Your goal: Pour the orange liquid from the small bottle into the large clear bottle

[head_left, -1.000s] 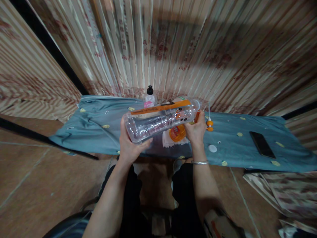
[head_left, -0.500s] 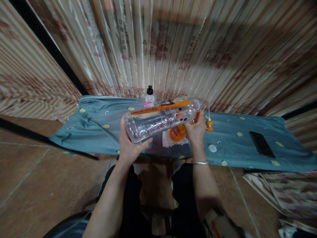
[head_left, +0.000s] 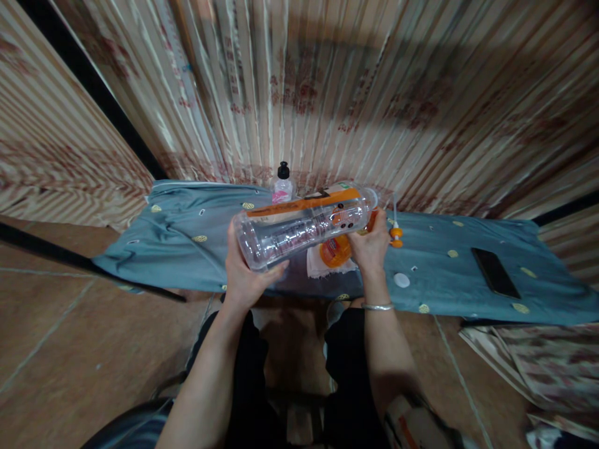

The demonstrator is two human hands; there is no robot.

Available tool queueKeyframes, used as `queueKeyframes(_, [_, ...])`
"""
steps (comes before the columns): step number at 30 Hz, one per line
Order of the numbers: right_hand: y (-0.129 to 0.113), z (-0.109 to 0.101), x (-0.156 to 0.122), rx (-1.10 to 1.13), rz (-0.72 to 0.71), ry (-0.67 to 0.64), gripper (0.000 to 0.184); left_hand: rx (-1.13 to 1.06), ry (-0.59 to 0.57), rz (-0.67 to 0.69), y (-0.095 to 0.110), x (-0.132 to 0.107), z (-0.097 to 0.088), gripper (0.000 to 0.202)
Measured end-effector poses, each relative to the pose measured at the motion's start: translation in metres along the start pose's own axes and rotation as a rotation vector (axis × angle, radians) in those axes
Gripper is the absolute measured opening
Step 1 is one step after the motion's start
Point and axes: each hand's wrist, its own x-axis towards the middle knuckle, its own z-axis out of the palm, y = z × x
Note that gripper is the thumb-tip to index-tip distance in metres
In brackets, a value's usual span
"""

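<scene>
A large clear plastic bottle (head_left: 304,226) with an orange stripe lies sideways in the air above a low table covered by a blue-green cloth (head_left: 187,234). My left hand (head_left: 246,274) grips its wide base from below. My right hand (head_left: 372,246) holds its neck end. Under the bottle lie an orange lid-like part (head_left: 334,251) and a white cloth (head_left: 318,265).
A small bottle with a black cap (head_left: 283,184) stands at the table's back edge. A white cap (head_left: 401,280), a small orange and white piece (head_left: 395,233) and a black phone (head_left: 495,272) lie to the right. Striped curtains hang behind. Patterned fabric (head_left: 538,362) lies on the floor at right.
</scene>
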Motion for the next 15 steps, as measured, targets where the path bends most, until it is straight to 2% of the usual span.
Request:
queueKeyframes(7, [-0.005,-0.0018,0.0004,0.013,0.025,-0.01,0.057,-0.028,0.002,0.005,0.0016,0.0001,0.0011,0.103])
queueKeyframes(15, [-0.0004,-0.0005,-0.0004,-0.001,-0.01,-0.005,0.054,0.022,-0.015,0.008,-0.0003,0.0005,-0.0001,0.115])
